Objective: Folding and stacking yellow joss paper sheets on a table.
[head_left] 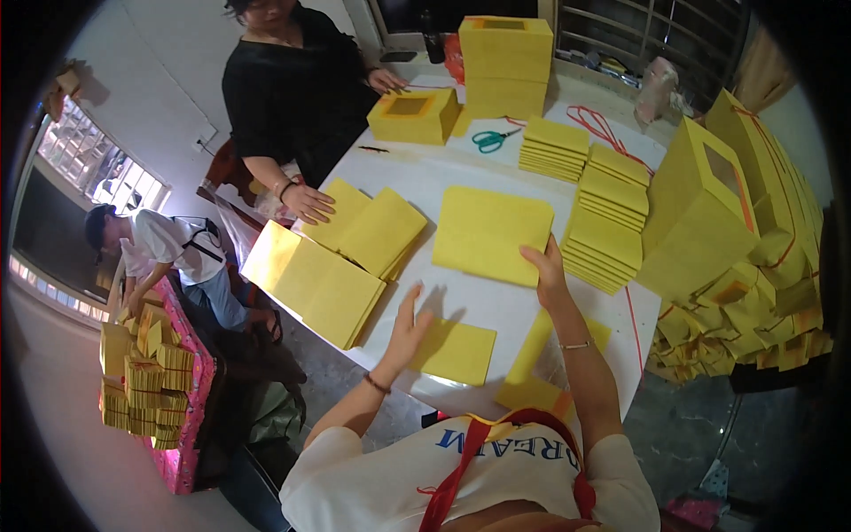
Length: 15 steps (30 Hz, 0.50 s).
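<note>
My right hand (550, 269) grips the near right corner of a flat yellow paper packet (486, 229), thumb on top, held over the middle of the white table. My left hand (409, 330) is apart from it, fingers spread and holding nothing. Beside and partly under that hand lies another flat yellow piece (461, 353). A yellow sheet with an orange-edged window (532, 359) lies by my right forearm, which partly covers it. To the right stand overlapping stacks of folded yellow packets (605, 226). More flat yellow packets (337, 297) lie at the left edge of the table.
Green-handled scissors (490, 140) and red cord (598, 124) lie toward the back. Yellow boxes (505, 62) stand at the far edge, with tall ones (700, 208) at right. Across the table, a co-worker's hand (308, 204) rests on packets. Another person (182, 248) bends over a pink-covered table.
</note>
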Each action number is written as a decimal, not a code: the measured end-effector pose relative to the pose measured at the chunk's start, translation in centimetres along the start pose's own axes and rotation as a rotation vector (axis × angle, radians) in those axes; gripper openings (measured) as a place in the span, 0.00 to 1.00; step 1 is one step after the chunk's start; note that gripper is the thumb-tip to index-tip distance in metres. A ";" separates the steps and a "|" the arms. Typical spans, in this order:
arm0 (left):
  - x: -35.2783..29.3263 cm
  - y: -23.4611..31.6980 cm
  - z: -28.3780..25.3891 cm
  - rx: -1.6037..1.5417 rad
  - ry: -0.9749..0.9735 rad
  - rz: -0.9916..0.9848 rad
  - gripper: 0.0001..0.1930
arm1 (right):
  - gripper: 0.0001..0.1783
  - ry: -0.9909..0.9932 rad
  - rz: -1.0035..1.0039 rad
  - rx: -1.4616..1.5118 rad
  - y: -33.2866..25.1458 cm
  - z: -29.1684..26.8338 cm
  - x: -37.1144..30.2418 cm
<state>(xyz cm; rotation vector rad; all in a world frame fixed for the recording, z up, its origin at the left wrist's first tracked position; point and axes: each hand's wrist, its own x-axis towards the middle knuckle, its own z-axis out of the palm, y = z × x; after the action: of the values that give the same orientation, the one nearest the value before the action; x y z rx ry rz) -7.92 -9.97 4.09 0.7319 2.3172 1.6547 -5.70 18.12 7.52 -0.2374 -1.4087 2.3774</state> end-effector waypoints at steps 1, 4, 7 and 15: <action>2.4 0.8 -0.2 -0.167 0.037 -0.024 0.37 | 0.32 -0.029 -0.009 -0.004 0.2 0.1 -0.5; 9.9 -4.4 -0.6 -0.739 -0.060 -0.115 0.41 | 0.34 -0.104 0.021 -0.009 1.1 0.9 -1.3; 11.8 0.3 1.1 -0.871 -0.293 -0.337 0.41 | 0.37 -0.060 0.022 -0.052 1.4 -0.8 -1.1; 15.9 0.5 1.4 -0.106 -0.503 -0.048 0.30 | 0.46 -0.122 0.001 -0.292 3.1 -5.0 2.6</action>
<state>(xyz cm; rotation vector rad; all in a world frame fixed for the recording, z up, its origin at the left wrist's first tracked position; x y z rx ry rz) -20.81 -0.71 5.96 0.9329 1.8669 1.3635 -7.21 21.81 2.49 -0.1704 -1.8130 2.2119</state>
